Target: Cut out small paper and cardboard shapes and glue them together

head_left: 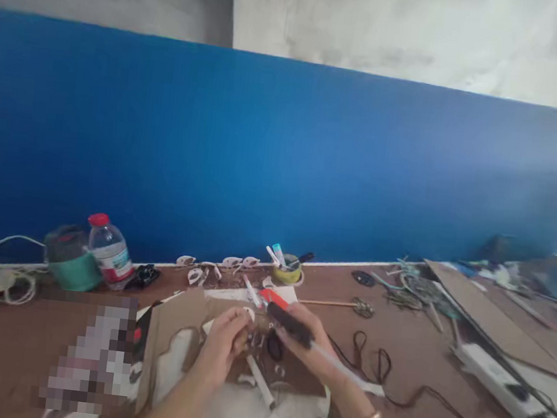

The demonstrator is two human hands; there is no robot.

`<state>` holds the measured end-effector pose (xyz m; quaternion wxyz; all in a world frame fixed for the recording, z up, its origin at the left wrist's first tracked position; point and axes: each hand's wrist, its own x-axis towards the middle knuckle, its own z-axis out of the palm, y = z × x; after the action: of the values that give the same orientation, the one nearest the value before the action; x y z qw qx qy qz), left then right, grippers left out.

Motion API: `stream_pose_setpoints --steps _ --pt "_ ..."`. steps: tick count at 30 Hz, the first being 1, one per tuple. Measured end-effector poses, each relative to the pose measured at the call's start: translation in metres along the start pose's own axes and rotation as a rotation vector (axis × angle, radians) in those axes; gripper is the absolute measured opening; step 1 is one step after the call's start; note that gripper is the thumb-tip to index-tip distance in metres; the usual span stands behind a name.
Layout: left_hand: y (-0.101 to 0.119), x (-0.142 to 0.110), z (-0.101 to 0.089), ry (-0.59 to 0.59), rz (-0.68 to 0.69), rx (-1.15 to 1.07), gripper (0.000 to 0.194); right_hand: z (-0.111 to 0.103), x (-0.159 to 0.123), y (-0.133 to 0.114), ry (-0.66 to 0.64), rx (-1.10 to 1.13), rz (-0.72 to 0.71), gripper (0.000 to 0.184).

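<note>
My right hand is wrapped around a hot glue gun, black with an orange part. A pale glue stick sticks out of its rear, over my wrist. My left hand is closed in a pinch, with a small white piece at the fingertips; its kind is too blurred to tell. Below the hands are a white tube and small scraps on brown cardboard and white sheets. Several white eye-shaped cutouts lie along the table's back edge.
A yellow tape roll holds pens. At left stand a red-capped bottle and a green container. A white power strip, a dark cord and a cardboard strip lie at right. A blue partition rises behind.
</note>
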<state>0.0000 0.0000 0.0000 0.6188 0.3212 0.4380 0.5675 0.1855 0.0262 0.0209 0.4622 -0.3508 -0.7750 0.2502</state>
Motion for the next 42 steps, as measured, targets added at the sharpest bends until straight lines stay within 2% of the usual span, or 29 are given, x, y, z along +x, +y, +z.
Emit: stream_pose_setpoints --steps 3,5,7,16,27,33,42 --pt "0.0 0.001 0.0 -0.01 0.004 0.009 0.031 0.011 -0.022 0.01 0.035 -0.004 0.06 0.012" --pt "-0.001 0.001 0.0 -0.027 0.007 0.009 0.031 0.014 -0.028 0.012 -0.057 0.019 0.079 0.008" --pt "-0.001 0.002 -0.001 -0.049 0.003 0.001 0.03 0.015 -0.027 0.011 -0.114 0.041 0.115 0.01" --pt "-0.003 0.001 -0.005 -0.091 -0.046 -0.045 0.026 0.014 -0.02 0.005 -0.19 0.141 0.269 0.017" --pt "0.0 -0.001 -0.002 -0.093 -0.078 -0.048 0.028 0.014 -0.021 0.006 -0.208 0.125 0.259 0.014" --pt "0.001 -0.001 -0.002 -0.113 -0.067 -0.049 0.027 0.015 -0.022 0.008 -0.221 0.138 0.301 0.017" --pt "0.001 0.0 -0.003 -0.12 -0.061 -0.033 0.025 0.015 -0.022 0.009 -0.201 0.05 0.25 0.016"
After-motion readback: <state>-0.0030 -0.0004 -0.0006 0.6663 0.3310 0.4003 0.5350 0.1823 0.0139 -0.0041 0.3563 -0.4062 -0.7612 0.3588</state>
